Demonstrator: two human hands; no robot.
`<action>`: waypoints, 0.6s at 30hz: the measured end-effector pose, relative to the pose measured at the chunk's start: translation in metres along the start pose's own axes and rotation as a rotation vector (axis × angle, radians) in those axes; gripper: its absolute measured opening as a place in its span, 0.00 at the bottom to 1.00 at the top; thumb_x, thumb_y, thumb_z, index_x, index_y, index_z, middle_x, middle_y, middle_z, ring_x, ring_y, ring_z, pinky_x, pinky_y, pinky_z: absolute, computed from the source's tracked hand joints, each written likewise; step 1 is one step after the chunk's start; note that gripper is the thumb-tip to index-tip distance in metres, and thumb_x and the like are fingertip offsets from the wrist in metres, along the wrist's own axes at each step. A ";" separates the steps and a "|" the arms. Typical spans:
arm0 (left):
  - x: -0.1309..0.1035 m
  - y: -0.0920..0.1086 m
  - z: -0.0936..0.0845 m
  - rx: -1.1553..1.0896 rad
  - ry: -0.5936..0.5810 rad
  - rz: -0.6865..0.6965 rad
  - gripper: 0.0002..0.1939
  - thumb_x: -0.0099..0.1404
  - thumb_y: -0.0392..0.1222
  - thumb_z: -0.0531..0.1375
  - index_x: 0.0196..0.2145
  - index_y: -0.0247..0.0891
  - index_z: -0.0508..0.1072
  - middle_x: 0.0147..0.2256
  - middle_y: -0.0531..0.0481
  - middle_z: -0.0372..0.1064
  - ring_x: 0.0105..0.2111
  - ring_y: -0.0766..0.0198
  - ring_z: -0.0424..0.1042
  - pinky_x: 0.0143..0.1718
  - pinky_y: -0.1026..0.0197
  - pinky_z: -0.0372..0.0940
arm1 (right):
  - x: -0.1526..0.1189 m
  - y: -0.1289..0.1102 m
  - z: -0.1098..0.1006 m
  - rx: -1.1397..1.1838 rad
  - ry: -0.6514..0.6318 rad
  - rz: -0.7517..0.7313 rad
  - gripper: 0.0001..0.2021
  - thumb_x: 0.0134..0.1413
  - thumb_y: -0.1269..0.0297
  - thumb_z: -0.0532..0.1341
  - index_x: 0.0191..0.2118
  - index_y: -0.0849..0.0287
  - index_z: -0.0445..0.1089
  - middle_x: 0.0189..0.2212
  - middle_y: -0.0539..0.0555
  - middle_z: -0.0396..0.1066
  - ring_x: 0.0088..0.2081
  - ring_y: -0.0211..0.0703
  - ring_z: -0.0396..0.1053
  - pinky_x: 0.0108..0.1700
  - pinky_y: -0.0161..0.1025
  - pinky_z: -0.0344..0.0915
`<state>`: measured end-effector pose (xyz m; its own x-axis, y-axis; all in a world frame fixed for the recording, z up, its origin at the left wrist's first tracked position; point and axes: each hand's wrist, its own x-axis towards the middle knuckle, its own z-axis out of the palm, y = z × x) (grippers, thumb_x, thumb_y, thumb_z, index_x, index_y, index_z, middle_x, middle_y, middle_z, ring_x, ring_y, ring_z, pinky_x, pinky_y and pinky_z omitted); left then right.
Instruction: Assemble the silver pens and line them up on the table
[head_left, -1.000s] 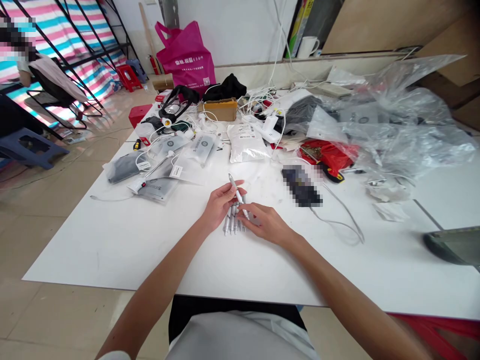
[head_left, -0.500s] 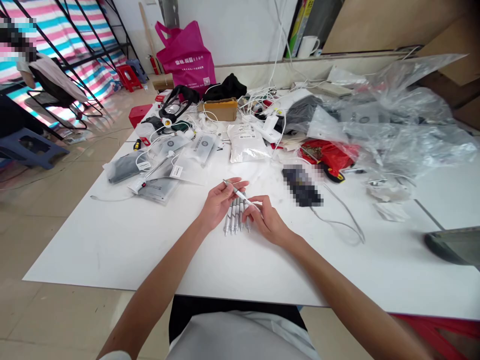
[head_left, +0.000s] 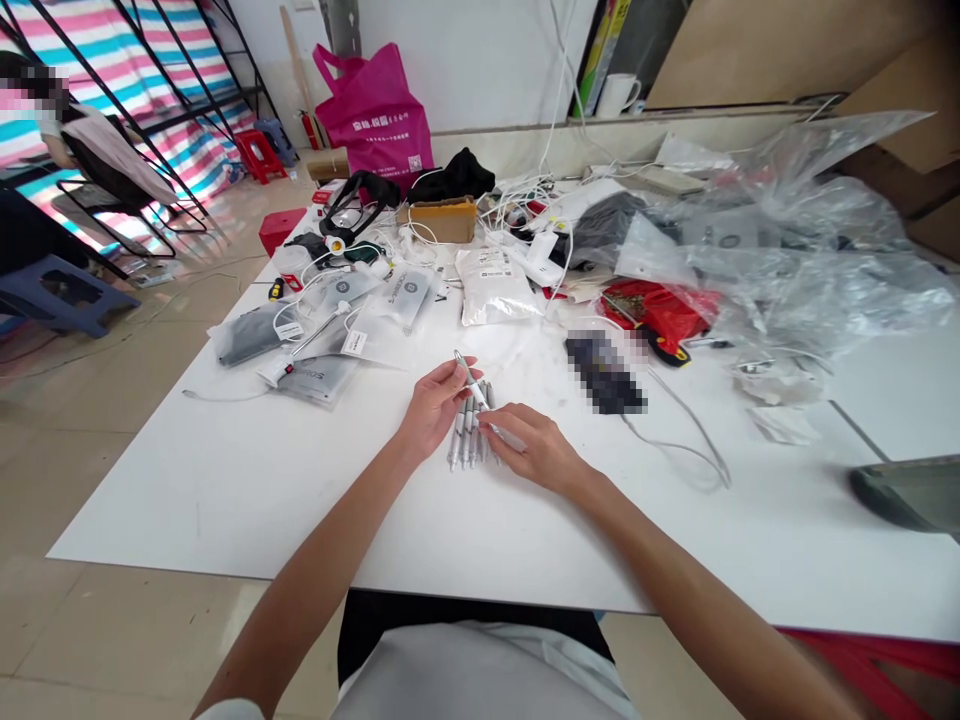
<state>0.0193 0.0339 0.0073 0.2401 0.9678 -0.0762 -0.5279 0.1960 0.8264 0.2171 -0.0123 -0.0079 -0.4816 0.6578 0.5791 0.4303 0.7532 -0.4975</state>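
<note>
A white and silver-grey pen (head_left: 471,382) is held slantwise between both hands, just above the white table (head_left: 330,510). The fingers of my left hand (head_left: 435,405) pinch its grey end, which points up and away. My right hand (head_left: 529,445) has its thumb and fingers closed on the lower end, hiding part of it. Beneath them several similar pens (head_left: 463,440) lie side by side in a row, partly covered by my right hand.
Bagged goods (head_left: 255,335) and a lamp-like white stick (head_left: 307,345) lie left. A white parcel (head_left: 499,288) sits ahead, a blurred dark object (head_left: 604,370) with a cable to the right. Plastic wrap (head_left: 810,270) fills the far right. A person (head_left: 105,150) sits at far left.
The pen has turned to a steeper angle in my hands. My right hand has shifted slightly left, with its fingers curled more over the pen's lower end.
</note>
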 end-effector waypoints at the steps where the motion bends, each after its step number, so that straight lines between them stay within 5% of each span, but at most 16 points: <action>1: 0.000 0.000 -0.001 0.001 -0.013 0.008 0.14 0.66 0.49 0.72 0.45 0.37 0.83 0.39 0.48 0.75 0.39 0.66 0.69 0.46 0.62 0.63 | 0.000 -0.002 -0.001 0.018 -0.012 0.017 0.10 0.75 0.67 0.57 0.55 0.53 0.72 0.40 0.56 0.78 0.39 0.44 0.76 0.43 0.43 0.74; 6: -0.001 0.004 -0.002 0.014 -0.092 0.038 0.13 0.69 0.48 0.70 0.45 0.37 0.84 0.39 0.48 0.73 0.41 0.65 0.69 0.47 0.61 0.63 | -0.001 -0.008 -0.004 0.043 -0.065 0.054 0.11 0.75 0.65 0.57 0.57 0.54 0.71 0.40 0.55 0.79 0.39 0.44 0.76 0.42 0.42 0.75; 11: -0.009 0.006 0.004 0.002 -0.182 -0.050 0.16 0.69 0.49 0.69 0.50 0.38 0.83 0.37 0.47 0.71 0.39 0.63 0.70 0.43 0.59 0.65 | -0.001 -0.003 0.002 -0.015 -0.098 -0.192 0.19 0.70 0.63 0.64 0.63 0.57 0.68 0.47 0.61 0.78 0.47 0.51 0.77 0.52 0.50 0.76; 18: -0.013 0.008 0.007 -0.008 -0.300 -0.085 0.18 0.70 0.50 0.68 0.50 0.37 0.82 0.34 0.48 0.66 0.41 0.60 0.69 0.45 0.57 0.65 | 0.002 0.000 0.004 -0.099 -0.095 -0.326 0.15 0.71 0.73 0.59 0.60 0.59 0.68 0.40 0.58 0.78 0.43 0.49 0.76 0.47 0.49 0.76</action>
<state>0.0176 0.0216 0.0189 0.5130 0.8581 0.0239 -0.5015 0.2770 0.8196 0.2127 -0.0114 -0.0097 -0.6731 0.3842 0.6320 0.3119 0.9223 -0.2284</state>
